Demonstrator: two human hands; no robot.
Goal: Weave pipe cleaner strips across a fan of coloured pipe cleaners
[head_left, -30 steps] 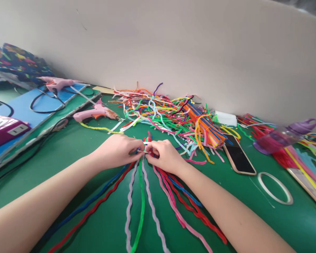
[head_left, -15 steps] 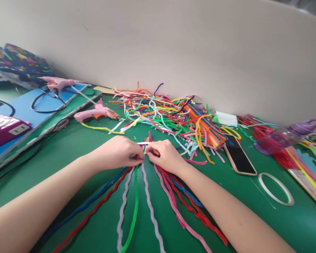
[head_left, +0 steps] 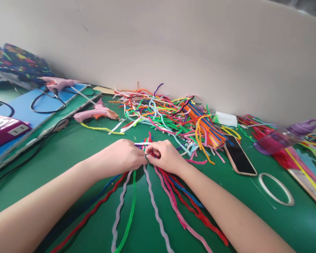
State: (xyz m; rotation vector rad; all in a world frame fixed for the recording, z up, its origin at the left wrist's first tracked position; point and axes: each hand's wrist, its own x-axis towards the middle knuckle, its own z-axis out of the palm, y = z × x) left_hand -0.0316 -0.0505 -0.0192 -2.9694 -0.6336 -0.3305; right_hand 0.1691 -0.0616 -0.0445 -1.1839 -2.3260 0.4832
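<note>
My left hand and my right hand meet above the table, fingertips pinched on a gathered bundle of pipe cleaners. Which strands each hand pinches is hidden by the fingers. From beneath my left hand fan out a red pipe cleaner, a blue one, a lilac one and a green one. Another lilac strand runs down between the hands. Pink strands, red ones and a blue one spread below my right hand. A thin white strip lies across the bundle's top.
Behind the hands is a loose heap of pipe cleaners. At left lie a pink glue gun, another glue gun and a purple power strip. A phone, a tape ring and a purple bottle are at right.
My left hand has shifted slightly down, its fingertips now against my right fingertips. The left lilac and green strands have swung left. My right hand stays nearly still.
</note>
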